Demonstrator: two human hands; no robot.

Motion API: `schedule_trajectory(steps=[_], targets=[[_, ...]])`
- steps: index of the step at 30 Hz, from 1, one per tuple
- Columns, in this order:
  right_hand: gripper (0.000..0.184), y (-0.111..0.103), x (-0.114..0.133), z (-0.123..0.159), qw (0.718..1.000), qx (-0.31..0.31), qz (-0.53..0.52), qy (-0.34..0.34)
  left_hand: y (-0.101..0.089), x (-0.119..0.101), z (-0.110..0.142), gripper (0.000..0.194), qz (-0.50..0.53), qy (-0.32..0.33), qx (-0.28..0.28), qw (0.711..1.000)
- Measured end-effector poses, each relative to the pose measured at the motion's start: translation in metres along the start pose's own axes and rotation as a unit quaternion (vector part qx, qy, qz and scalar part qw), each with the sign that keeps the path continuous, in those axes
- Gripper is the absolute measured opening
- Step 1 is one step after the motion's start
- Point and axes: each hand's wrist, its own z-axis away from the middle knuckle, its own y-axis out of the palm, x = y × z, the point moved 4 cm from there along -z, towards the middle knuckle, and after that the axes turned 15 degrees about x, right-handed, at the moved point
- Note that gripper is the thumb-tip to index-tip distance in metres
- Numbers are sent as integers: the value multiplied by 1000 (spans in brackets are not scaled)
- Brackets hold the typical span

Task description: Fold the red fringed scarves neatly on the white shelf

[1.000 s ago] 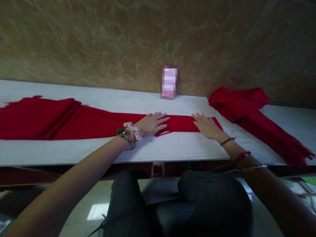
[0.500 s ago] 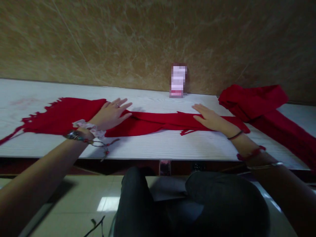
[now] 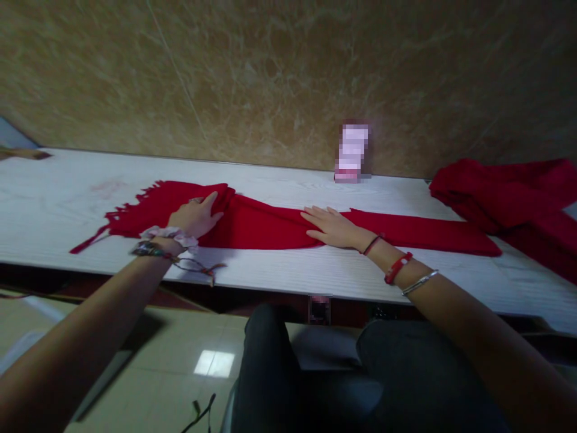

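Note:
A long red scarf (image 3: 270, 222) lies stretched along a white table (image 3: 288, 273), its fringed end at the left. My left hand (image 3: 196, 218) rests on the scarf near that fringed end, fingers bent down onto the cloth. My right hand (image 3: 331, 227) lies flat and open on the scarf's middle, palm down. Bracelets and a scrunchie sit on my left wrist, and bands ring my right wrist.
A second red scarf (image 3: 509, 195) lies bunched at the table's right end. A small pink box (image 3: 351, 153) stands against the brown marbled wall. My dark-trousered knees are below the table edge, above a tiled floor.
The view has swung left. My right hand slid left along the scarf to its middle. My left hand stayed near the fringed end, and the scarf now lies flatter and straighter.

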Motion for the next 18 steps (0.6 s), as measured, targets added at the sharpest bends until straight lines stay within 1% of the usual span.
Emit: schedule_trajectory(steps=[2,5,8,10,12,16,18], targets=[[53,0,-1,1,1000,1,-6,1,-2,2,2,53,4,-18,0,1000],[52,0,-1,2,1000,-5,-9,3,-3,-2,7,54,-14,-18,-1,1000],[50,1,0,2,1000,-5,-5,0,-10,-1,14,53,-41,-35,-31,998],[49,1,1,3,1000,-8,-2,-4,-19,6,18,51,-51,-45,-55,996],[48,0,1,4,1000,-13,1,-4,-33,22,23,50,-56,-69,-82,993],[48,0,1,5,1000,-17,5,-2,-65,74,34,47,-68,-155,-155,973],[48,0,1,5,1000,-11,3,-1,-69,98,35,45,-71,-171,-165,969]])
